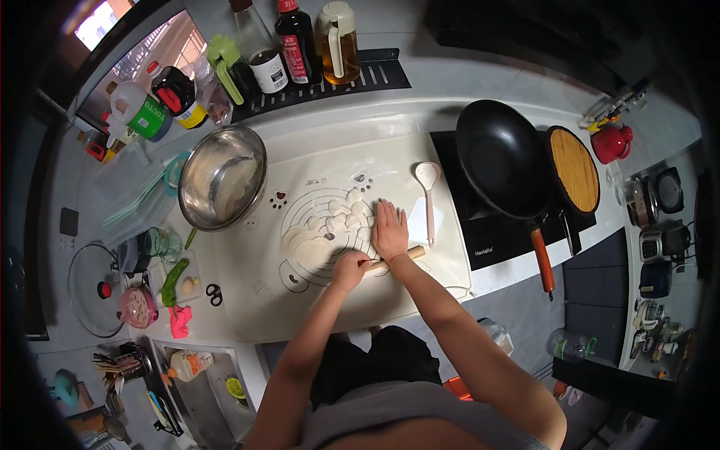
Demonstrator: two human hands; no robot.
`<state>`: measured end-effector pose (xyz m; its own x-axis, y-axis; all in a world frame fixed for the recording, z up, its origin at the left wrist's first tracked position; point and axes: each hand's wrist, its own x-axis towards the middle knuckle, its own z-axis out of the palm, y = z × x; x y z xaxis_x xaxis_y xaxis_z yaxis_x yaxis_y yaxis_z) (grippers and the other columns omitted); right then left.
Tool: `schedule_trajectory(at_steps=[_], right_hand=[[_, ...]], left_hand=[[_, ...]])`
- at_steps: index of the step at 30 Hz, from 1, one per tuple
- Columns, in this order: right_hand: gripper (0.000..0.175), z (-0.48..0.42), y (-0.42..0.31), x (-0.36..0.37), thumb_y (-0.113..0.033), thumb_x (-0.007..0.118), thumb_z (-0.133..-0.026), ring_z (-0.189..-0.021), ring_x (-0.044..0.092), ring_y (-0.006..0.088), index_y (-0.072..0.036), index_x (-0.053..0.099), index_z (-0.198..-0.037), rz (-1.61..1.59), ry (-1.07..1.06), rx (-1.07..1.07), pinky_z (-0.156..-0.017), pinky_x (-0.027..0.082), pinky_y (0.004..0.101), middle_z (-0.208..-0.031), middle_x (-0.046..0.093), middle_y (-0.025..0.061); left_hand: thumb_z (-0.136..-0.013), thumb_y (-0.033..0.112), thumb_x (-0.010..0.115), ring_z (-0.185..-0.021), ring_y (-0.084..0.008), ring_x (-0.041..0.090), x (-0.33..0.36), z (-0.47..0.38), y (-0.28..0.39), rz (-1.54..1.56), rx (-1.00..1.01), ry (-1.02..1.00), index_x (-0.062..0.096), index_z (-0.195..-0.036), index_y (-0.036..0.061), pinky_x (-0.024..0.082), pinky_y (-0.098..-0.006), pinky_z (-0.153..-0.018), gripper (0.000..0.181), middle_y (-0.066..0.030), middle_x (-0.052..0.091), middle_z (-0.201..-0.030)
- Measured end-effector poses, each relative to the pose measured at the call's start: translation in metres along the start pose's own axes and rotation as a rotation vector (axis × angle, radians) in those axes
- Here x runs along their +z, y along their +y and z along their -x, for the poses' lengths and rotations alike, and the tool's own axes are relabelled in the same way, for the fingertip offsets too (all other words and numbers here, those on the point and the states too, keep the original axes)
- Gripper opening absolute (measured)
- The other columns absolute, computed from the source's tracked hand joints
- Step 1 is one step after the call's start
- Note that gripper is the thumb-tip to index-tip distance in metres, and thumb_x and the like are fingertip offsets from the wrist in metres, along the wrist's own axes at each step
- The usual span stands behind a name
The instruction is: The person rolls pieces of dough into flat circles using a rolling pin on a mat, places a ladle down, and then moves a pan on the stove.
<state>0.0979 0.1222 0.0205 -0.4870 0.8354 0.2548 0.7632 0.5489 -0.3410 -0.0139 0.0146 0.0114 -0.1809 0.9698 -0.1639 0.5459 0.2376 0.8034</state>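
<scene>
My right hand (391, 229) lies flat with fingers extended on a cream silicone kneading mat (247, 292), beside several small dough pieces (352, 221); what is under its palm is hidden. A wooden rolling pin (416, 252) passes beneath the right wrist. My left hand (351, 269) has curled fingers at the pin's left end; whether it grips the pin or a bit of dough cannot be made out. Left of it, round flat dough wrappers (313, 252) overlap in a pile. A pale spoon (428, 177) with a pink handle rests partly over a white dough scraper (419, 222).
A steel bowl (225, 180) stands at the mat's back left. To the right, a black wok (503, 157) sits on the cooktop (478, 247), its handle jutting past the front edge. Black scissors (214, 294) and a green pepper (175, 279) lie left, near the sink (216, 405).
</scene>
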Motion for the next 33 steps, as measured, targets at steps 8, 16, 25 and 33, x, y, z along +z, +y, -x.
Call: schedule_trajectory(at_steps=[8,16,25,33], right_hand=[[0.056,0.111,0.015,-0.034,-0.022,0.048,-0.082,-0.127,0.037,0.0311,0.001,0.038,-0.132,0.045,-0.103,0.011,-0.104,0.023,0.0544,-0.137,0.04,0.0169],[0.053,0.059,0.008,-0.02,-0.02,0.047,-0.082,-0.126,0.039,0.0281,-0.001,0.04,-0.131,0.065,-0.05,-0.067,-0.104,0.026,0.0521,-0.135,0.044,0.0136],[0.052,0.019,0.005,-0.001,-0.023,0.047,-0.085,-0.126,0.039,0.0271,-0.002,0.038,-0.132,0.04,0.013,0.044,-0.106,0.023,0.0487,-0.134,0.044,0.0141],[0.067,0.131,0.025,-0.06,-0.047,0.056,-0.08,-0.12,0.043,0.0296,-0.004,0.043,-0.13,-0.087,-0.152,-0.18,-0.101,0.025,0.0509,-0.134,0.044,0.0131]], left_hand=[[-0.077,0.02,0.067,-0.069,-0.0298,0.061,0.001,0.0,-0.007,-0.004,-0.06,-0.016,0.066,-0.079,0.0068,0.047,-0.0385,-0.062,0.014,-0.0128,0.063,-0.073],[-0.08,0.02,0.063,-0.075,-0.0303,0.062,-0.009,0.003,-0.012,-0.048,-0.146,-0.146,0.067,-0.085,0.0085,0.048,-0.0393,-0.067,0.013,-0.0134,0.064,-0.08],[-0.075,0.022,0.067,-0.071,-0.0295,0.061,0.0,-0.003,-0.003,-0.065,-0.083,-0.012,0.066,-0.077,0.0071,0.048,-0.0389,-0.063,0.015,-0.012,0.064,-0.075],[-0.08,0.022,0.065,-0.064,-0.0309,0.06,0.004,0.013,-0.012,0.009,0.019,0.226,0.064,-0.079,0.008,0.047,-0.0396,-0.058,0.014,-0.0126,0.062,-0.069]])
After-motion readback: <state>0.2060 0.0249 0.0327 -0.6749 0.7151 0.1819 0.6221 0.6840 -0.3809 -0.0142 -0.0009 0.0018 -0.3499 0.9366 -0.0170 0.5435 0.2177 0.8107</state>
